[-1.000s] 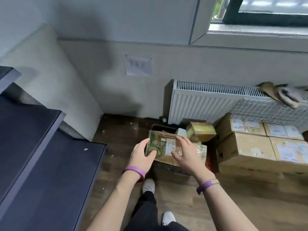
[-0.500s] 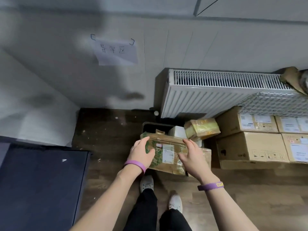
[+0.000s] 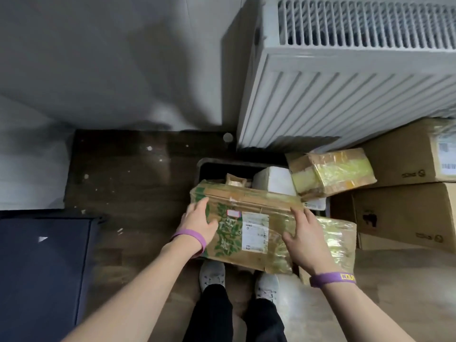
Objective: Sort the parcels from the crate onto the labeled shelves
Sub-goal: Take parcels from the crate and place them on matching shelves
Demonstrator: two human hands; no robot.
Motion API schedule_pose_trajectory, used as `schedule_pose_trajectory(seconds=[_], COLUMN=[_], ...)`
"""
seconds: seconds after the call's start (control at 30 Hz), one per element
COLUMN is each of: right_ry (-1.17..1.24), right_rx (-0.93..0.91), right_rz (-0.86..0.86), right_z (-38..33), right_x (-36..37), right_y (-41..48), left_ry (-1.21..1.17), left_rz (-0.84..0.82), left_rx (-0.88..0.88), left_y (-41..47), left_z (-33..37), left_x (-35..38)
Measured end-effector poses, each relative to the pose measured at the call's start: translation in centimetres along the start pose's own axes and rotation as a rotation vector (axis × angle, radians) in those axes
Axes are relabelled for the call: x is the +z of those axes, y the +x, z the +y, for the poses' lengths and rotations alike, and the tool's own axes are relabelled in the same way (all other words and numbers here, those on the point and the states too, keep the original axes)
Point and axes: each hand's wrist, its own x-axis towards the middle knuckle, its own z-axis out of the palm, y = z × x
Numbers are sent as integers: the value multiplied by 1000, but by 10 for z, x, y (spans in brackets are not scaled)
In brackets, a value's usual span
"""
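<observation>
head view, looking down at floor by wall

- left hand grips the left end of the leaf-print parcel: thumb pressed on the near face, fingers curled round the end
- right hand grips the right end of the same parcel: thumb spread on the near face, fingertips reaching the upper edge
- leaf-print parcel is brown cardboard with green leaf print, clear tape along the top and a white label near the middle of the near face; it is tilted, near face turned up to the camera
- parcel sits between the 2 hands, over the near side of the crate; cannot tell whether its underside touches the crate or the parcels below
- crate is dark, on the wooden floor, just in front of the radiator
- in the crate behind the held parcel: a white parcel and a small tan packet, partly hidden
- a yellow-taped parcel lies tilted at the crate's far right corner, leaning over the white one
- another glossy taped parcel lies under and just right of the right hand
- 2 large cardboard boxes are stacked to the right, near the crate
- dark shelf surface at the left edge, well apart from the crate
- purple wristband on each wrist; 2 pale shoes below the parcel
</observation>
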Motion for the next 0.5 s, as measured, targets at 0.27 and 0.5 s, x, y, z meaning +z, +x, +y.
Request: schedule_pose_trajectory(seconds=[0.27,0.5], right_ry=[81,310], right_rx=[39,33], right_rz=[21,56], right_z=[49,48], right_x=[43,56], right_y=[28,36], left_ry=[66,-214], left_rz=[-3,-78], left_rx=[-91,-118], left_y=[70,85], left_z=[-43,-41], left_x=[41,38])
